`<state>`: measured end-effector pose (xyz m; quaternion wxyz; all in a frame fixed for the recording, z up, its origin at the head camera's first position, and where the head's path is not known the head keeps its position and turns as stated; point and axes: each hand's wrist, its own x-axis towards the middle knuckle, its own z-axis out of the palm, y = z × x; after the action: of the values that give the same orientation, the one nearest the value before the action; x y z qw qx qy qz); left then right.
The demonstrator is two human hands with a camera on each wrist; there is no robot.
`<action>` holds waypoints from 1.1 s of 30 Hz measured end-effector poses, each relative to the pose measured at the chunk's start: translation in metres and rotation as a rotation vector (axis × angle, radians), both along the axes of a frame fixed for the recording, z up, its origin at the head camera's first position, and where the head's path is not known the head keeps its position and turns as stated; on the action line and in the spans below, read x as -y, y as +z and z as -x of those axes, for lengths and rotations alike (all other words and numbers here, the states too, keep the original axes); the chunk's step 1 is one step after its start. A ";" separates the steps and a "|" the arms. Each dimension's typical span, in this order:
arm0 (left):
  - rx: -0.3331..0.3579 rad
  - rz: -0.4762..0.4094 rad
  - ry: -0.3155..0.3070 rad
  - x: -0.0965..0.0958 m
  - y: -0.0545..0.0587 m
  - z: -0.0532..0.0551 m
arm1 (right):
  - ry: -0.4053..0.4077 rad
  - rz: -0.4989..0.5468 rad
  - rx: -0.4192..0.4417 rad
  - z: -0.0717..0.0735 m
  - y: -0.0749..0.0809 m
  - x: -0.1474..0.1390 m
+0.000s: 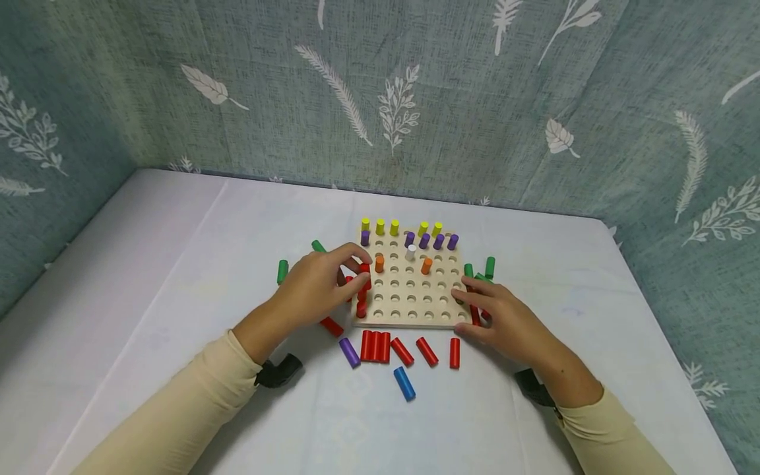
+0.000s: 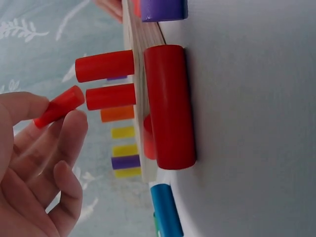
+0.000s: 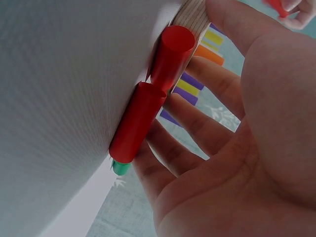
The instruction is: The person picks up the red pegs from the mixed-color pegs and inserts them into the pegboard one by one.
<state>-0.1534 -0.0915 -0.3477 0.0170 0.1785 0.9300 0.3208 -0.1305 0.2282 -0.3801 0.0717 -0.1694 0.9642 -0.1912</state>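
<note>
Pinching a red peg [image 2: 61, 104] between thumb and fingertips of the left hand [image 1: 317, 277], grip narrow, with the peg tilted and its free end reaching out past the fingers. Holding it above the left side of the wooden board [image 1: 419, 307], near the tops of two upright red pegs [image 2: 110, 96], both seated just nearer than the grip; cannot tell whether touching the closer top. Having one orange peg [image 1: 379, 264] just right of the pinch and another farther right, with a white peg [image 1: 411, 253] between and slightly beyond them. Past the grip, toward the far edge, showing purple pegs [image 1: 424, 241] and, behind these, yellow pegs [image 1: 394, 228]. Placing the right hand [image 1: 501, 316] well to the right of the pinch, at the board's opposite edge, fingers wide and loosely spread, near two lying red pegs [image 3: 137, 123] and loose green pegs [image 1: 489, 267]. Nearer than the pinch, on the white cloth [image 1: 249, 218], showing three side-by-side red pegs [image 1: 376, 346] with three single ones rightward, a loose purple peg [image 1: 349, 352] to their left, and a blue peg [image 1: 404, 383] nearest of all. Left of the left hand, showing a green peg [image 1: 282, 272].
</note>
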 end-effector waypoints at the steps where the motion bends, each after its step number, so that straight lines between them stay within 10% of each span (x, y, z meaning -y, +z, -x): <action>1: 0.006 -0.002 0.000 -0.001 0.000 0.000 | 0.001 0.000 0.004 0.000 0.000 0.000; 33: 0.034 0.075 -0.077 -0.008 -0.013 0.001 | 0.027 0.012 -0.013 0.001 -0.001 -0.002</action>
<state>-0.1543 -0.0832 -0.3608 0.0518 0.2082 0.9333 0.2878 -0.1312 0.2300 -0.3811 0.0671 -0.1840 0.9610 -0.1950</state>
